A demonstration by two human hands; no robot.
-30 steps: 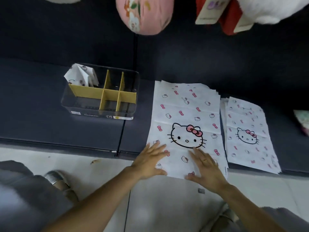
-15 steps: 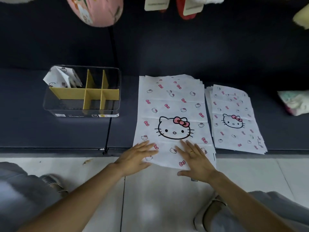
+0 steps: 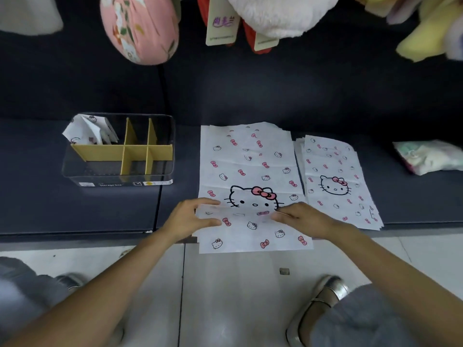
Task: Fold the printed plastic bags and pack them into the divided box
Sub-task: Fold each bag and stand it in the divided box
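Note:
A stack of large white cat-print bags [image 3: 246, 166] lies on the dark cushioned surface, its near end hanging over the edge. My left hand [image 3: 190, 219] pinches the left side of the top bag's near end, and my right hand [image 3: 304, 217] pinches the right side, with that end lifted and folded up toward the cat face. A smaller stack of the same printed bags [image 3: 335, 179] lies to the right. The clear divided box [image 3: 117, 176] with yellow dividers stands at left; folded bags [image 3: 87, 131] sit in its far-left compartment.
Plush toys and a pink cushion [image 3: 140, 28] hang above the dark backrest. A wrapped pale packet [image 3: 428, 156] lies at far right. White floor tiles [image 3: 233, 296] and my knees and silver shoes fill the foreground.
Both hands went from lying flat on the bag's near end to pinching its sides and raising that end into a fold. The camera view shifted slightly.

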